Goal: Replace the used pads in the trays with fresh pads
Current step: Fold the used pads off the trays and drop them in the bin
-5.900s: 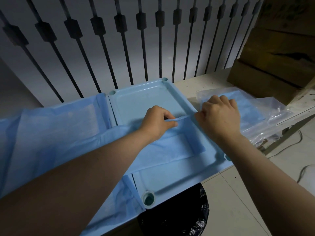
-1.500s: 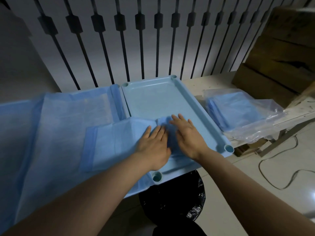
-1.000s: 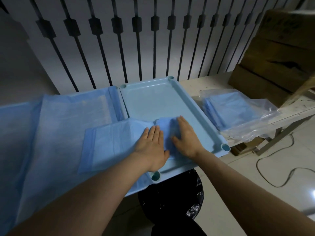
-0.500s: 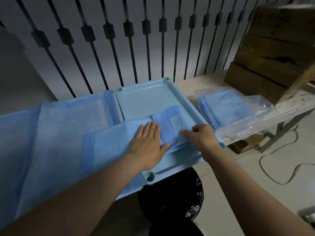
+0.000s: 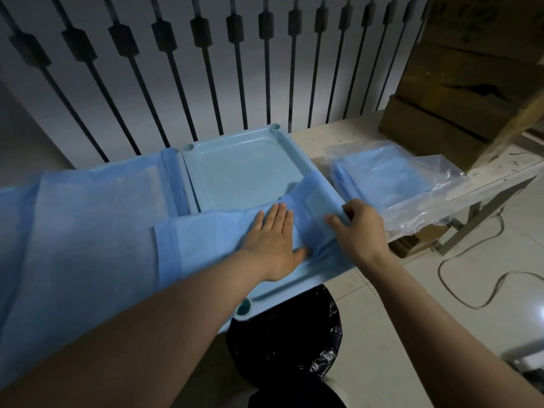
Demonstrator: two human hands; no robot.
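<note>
Presses the straight, closed fingers (image 5: 278, 216) of the left hand (image 5: 272, 242) flat on a thin, partly unfolded blue fresh pad (image 5: 206, 240). Pinches the pad's folded right flap between the curled fingers (image 5: 350, 214) and thumb of the right hand (image 5: 360, 228), over the right rim of a light-blue rectangular plastic tray (image 5: 244, 172). Pad across the tray's near half, its left part overlapping a larger spread blue pad (image 5: 88, 207) just left of the tray; far half of the tray floor bare. Right of the tray, on the pale worktop (image 5: 312, 139), a clear plastic bag of folded blue pads (image 5: 388, 178), then stacked brown cardboard boxes (image 5: 459, 83). Below the tray's near edge, a black bin bag (image 5: 282, 334) on the tiled floor; behind the worktop, dark railing bars (image 5: 206, 69).
</note>
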